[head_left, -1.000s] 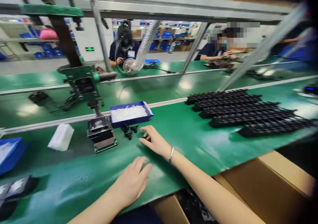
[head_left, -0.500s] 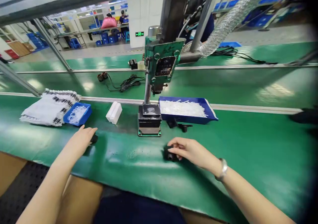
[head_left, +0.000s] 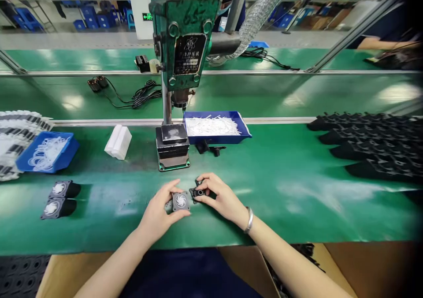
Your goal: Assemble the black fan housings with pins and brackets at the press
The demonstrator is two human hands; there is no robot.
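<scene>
My left hand [head_left: 158,210] grips a small grey square part with a white impeller face [head_left: 180,200], held just above the green bench top [head_left: 280,192]. Right beside it, my right hand [head_left: 220,196] pinches a black cover piece with a round hole [head_left: 198,193]. The two parts nearly touch in front of the press base [head_left: 172,150]. Both hands are closed on their parts, directly below the green hand press [head_left: 183,42].
A blue tray of white pins [head_left: 214,127] sits right of the press. A white block [head_left: 118,142], a blue tray of white rings [head_left: 48,151] and two finished impeller units [head_left: 59,199] lie to the left. Stacks of black parts [head_left: 370,146] fill the right side.
The view has swung back to centre on the press. My left hand came in from the left with the grey impeller part, and my right hand brought the black piece to meet it.
</scene>
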